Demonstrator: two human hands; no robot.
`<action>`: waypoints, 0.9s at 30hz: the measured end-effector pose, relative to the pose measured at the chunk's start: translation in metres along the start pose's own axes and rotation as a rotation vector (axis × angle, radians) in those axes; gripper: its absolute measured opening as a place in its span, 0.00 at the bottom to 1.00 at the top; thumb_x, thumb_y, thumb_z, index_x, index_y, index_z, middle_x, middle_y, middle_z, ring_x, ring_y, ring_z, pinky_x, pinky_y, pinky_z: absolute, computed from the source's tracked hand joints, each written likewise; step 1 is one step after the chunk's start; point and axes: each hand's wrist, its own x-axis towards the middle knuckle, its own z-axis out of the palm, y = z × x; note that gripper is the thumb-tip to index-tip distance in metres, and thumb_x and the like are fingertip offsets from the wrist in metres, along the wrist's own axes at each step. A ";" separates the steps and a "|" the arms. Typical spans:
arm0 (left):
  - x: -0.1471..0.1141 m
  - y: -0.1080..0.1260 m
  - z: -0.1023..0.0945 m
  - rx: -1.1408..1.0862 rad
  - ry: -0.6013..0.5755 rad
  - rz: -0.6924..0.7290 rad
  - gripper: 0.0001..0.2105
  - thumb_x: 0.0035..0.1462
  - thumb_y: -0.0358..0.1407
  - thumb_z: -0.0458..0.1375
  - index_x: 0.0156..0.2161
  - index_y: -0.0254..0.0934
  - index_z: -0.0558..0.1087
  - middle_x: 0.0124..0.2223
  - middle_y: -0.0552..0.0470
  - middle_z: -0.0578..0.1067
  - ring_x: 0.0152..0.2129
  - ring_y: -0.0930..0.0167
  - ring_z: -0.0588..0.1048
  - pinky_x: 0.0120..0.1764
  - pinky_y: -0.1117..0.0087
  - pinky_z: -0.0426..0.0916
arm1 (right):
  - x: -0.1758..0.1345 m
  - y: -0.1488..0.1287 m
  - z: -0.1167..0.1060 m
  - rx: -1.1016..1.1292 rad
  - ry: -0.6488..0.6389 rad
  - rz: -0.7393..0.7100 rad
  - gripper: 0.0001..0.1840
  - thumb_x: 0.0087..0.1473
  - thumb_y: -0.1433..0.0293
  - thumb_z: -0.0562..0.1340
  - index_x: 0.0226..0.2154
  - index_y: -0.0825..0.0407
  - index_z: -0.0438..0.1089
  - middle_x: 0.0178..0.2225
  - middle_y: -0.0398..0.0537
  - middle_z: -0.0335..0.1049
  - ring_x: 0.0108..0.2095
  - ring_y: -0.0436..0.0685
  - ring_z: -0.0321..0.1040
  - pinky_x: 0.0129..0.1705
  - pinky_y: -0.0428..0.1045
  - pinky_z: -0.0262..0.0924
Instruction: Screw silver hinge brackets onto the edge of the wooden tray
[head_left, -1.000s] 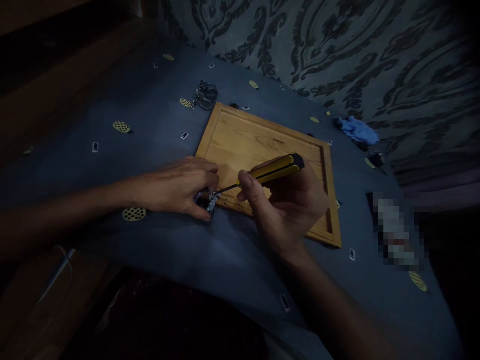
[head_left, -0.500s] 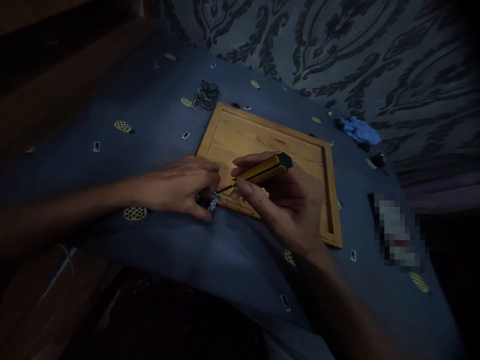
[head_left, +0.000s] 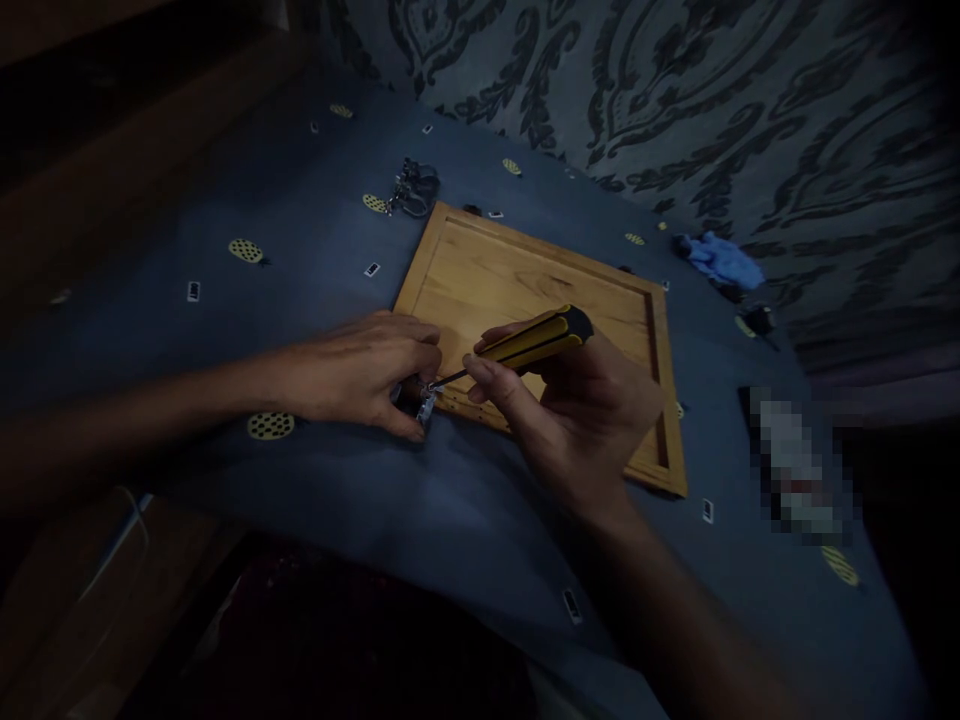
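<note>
My left hand (head_left: 367, 372) is closed, its thumb and fingers around a small silver metal hinge (head_left: 425, 402) at the near left corner of a framed wooden panel (head_left: 480, 255). The fingers hide part of the hinge. In my right hand (head_left: 592, 420) is a yellow-and-black screwdriver (head_left: 536, 338), pinched between thumb and fingers around its handle. Its thin shaft slants down to the left, and the tip meets the hinge. Small dark holes run along the panel's near edge. The panel lies flat on a blue patterned cloth.
A cluster of dark metal pieces (head_left: 414, 188) lies beyond the panel's far left corner. To the far right are a crumpled blue cloth (head_left: 724, 260) and a small black object (head_left: 759, 320). A blurred-out item (head_left: 799, 465) lies at right. Patterned wall (head_left: 517, 70) rises behind.
The screwdriver handle and my right hand have shifted slightly right, and the fingers have rolled around the handle. My left hand stays in place on the hinge.
</note>
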 end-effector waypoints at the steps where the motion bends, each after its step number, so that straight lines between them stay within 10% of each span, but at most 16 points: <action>1: 0.000 0.000 0.000 -0.002 0.003 0.006 0.14 0.56 0.42 0.73 0.37 0.36 0.74 0.39 0.52 0.74 0.38 0.65 0.73 0.41 0.67 0.61 | -0.001 -0.001 0.001 -0.018 0.031 -0.022 0.11 0.59 0.66 0.75 0.32 0.47 0.74 0.27 0.39 0.73 0.27 0.54 0.74 0.29 0.51 0.74; 7: -0.001 0.001 0.000 -0.001 0.001 -0.003 0.15 0.56 0.41 0.73 0.38 0.37 0.73 0.40 0.52 0.74 0.40 0.65 0.73 0.43 0.66 0.62 | 0.003 -0.013 0.001 0.001 0.274 -0.049 0.05 0.62 0.66 0.73 0.37 0.45 0.76 0.31 0.40 0.76 0.25 0.53 0.74 0.25 0.52 0.73; 27: -0.001 0.001 0.000 -0.003 0.013 0.013 0.14 0.56 0.41 0.73 0.37 0.36 0.75 0.39 0.52 0.74 0.38 0.65 0.73 0.41 0.67 0.62 | 0.000 -0.003 0.004 0.065 0.018 0.027 0.09 0.60 0.69 0.73 0.33 0.47 0.73 0.31 0.41 0.74 0.28 0.53 0.74 0.28 0.51 0.74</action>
